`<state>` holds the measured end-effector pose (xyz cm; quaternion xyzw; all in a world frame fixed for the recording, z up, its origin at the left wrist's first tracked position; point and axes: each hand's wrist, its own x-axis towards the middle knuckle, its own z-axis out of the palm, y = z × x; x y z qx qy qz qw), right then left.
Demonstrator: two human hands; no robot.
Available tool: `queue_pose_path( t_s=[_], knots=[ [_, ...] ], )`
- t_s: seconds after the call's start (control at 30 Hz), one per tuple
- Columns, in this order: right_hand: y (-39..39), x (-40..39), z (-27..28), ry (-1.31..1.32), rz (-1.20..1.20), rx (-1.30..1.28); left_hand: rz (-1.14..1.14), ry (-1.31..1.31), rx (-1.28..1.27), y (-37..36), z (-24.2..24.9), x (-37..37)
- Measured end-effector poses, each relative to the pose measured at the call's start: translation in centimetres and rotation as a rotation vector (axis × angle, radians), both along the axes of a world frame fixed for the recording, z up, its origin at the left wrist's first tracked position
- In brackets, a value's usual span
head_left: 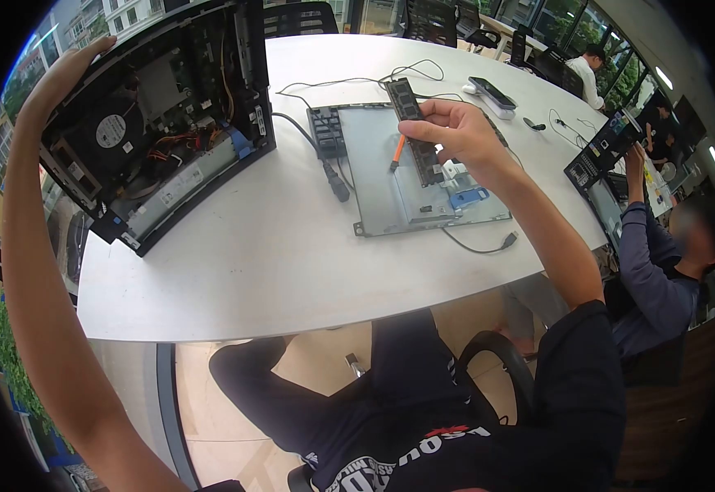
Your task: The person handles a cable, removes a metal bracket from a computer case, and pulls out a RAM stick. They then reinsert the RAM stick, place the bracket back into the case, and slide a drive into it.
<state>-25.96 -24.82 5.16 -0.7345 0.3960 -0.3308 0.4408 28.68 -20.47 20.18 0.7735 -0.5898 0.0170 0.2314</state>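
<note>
An open black computer case (161, 123) stands tilted at the left of the white table, its fan, wires and inner boards showing. My left hand (74, 70) reaches up along the case's outer left side, with fingertips at its top edge. Over the metal side panel (382, 184), my right hand (456, 135) pinches a long green memory module (415, 135) between thumb and fingers. Below the module, a screwdriver with an orange part (397, 153), a blue part (468, 198) and small white pieces lie on the panel.
A power cable (334, 176) lies between case and panel. Thin black cables run behind and below the panel. A phone on a white box (492, 94) is at the back right. Another person (660, 262) handles a second case (607, 156) at the right edge.
</note>
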Motion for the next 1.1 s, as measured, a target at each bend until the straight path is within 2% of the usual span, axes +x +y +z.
queue_pose_path(
  t_s=[0.17,0.77,0.87,0.97,1.1],
  knots=[
    [0.1,0.1,-0.4,-0.066,0.008,0.124,-0.013,0.000,-0.055,0.0,-0.4,0.0],
    [1.8,1.1,-0.4,-0.100,0.067,0.130,0.029,-0.077,-0.015,0.4,0.1,-1.1],
    [1.3,0.8,-0.8,-0.088,0.090,0.023,0.048,-0.094,-0.017,0.3,0.1,-1.2],
    [1.5,0.4,0.1,0.023,0.088,0.112,0.047,-0.060,0.015,0.3,0.4,-1.0],
    [2.1,1.3,-0.5,-0.224,0.159,0.168,0.026,-0.074,-0.045,0.4,-0.1,-1.0]
  ],
)
